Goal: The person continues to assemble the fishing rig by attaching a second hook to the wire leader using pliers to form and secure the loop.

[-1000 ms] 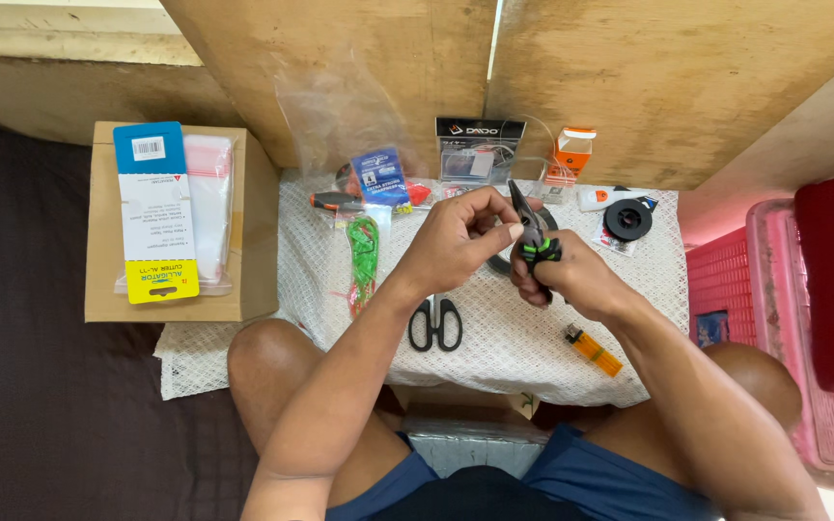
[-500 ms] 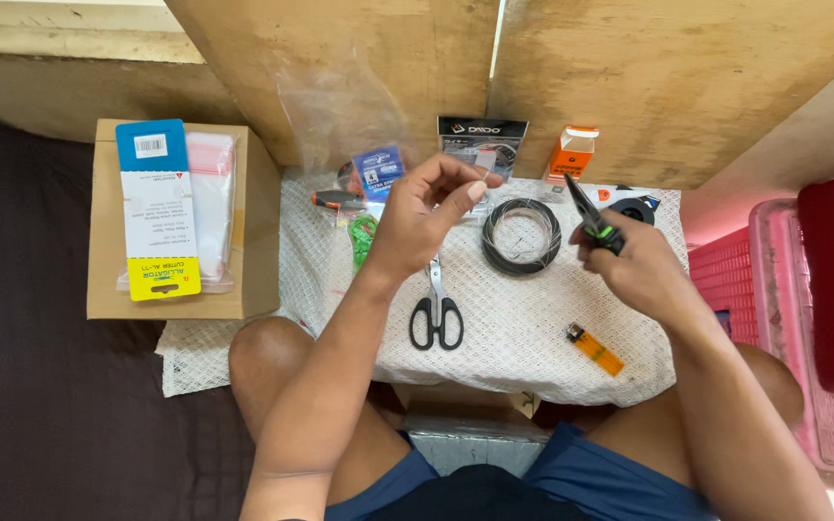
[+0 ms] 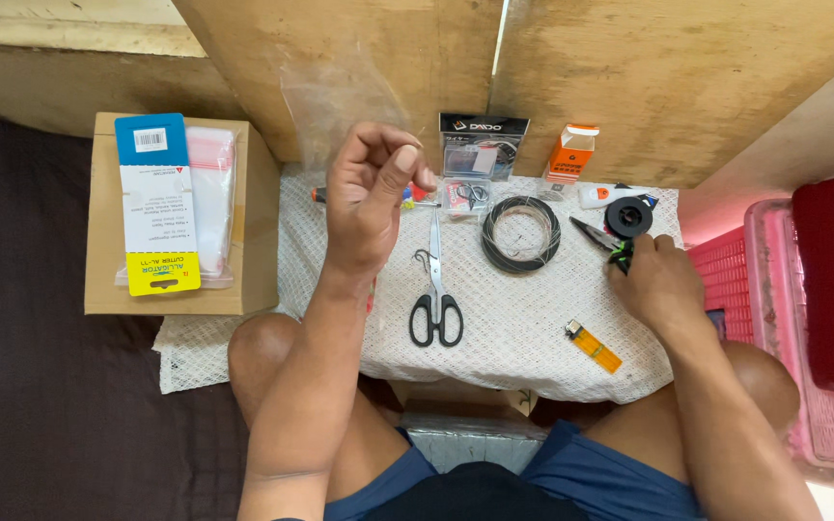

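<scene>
L hand (image 3: 371, 198): raised, grip pinched tog., contents too small to tell.
R hand (image 3: 658, 280): grip clamped on pliers (image 3: 598, 235), on desk (image 3: 514, 328).
Wire coil (image 3: 521, 234): desk ctr, uncut.
Scissors (image 3: 435, 289): idle.

Scissors (image 3: 435, 289) left of wire coil (image 3: 521, 234), on cloth (image 3: 514, 338).

Blue-white-yellow carded pack (image 3: 154, 205) atop clear zip bag (image 3: 212, 207), both on brown cardboard box (image 3: 255, 227) at left. Black-headed clear blister pack (image 3: 481, 154) leaning against wooden wall; small orange-white carton (image 3: 571, 152) upright beside it.
</scene>
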